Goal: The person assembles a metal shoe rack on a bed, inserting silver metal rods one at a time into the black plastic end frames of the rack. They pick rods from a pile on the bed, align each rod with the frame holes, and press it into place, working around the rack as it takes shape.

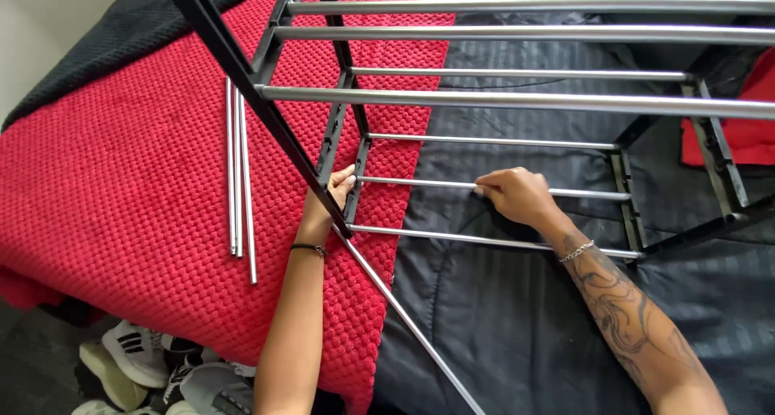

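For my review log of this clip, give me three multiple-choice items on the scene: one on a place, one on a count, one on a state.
1. Where do the loose rods lie?
A. on the red blanket
B. on the floor by the shoes
C. on the grey bedding

2. How many loose rods lie there?
A. one
B. three
C. six

3. What is the right hand doing?
A. resting flat on the bedding
B. holding a shoe
C. gripping a rack rod

Answers:
1. A, they lie side by side on the red blanket, left of the rack.
2. B, three thin silver rods can be counted.
3. C, its fingers close round a thin silver rack rod, while the left hand is at the black side frame where that rod ends.
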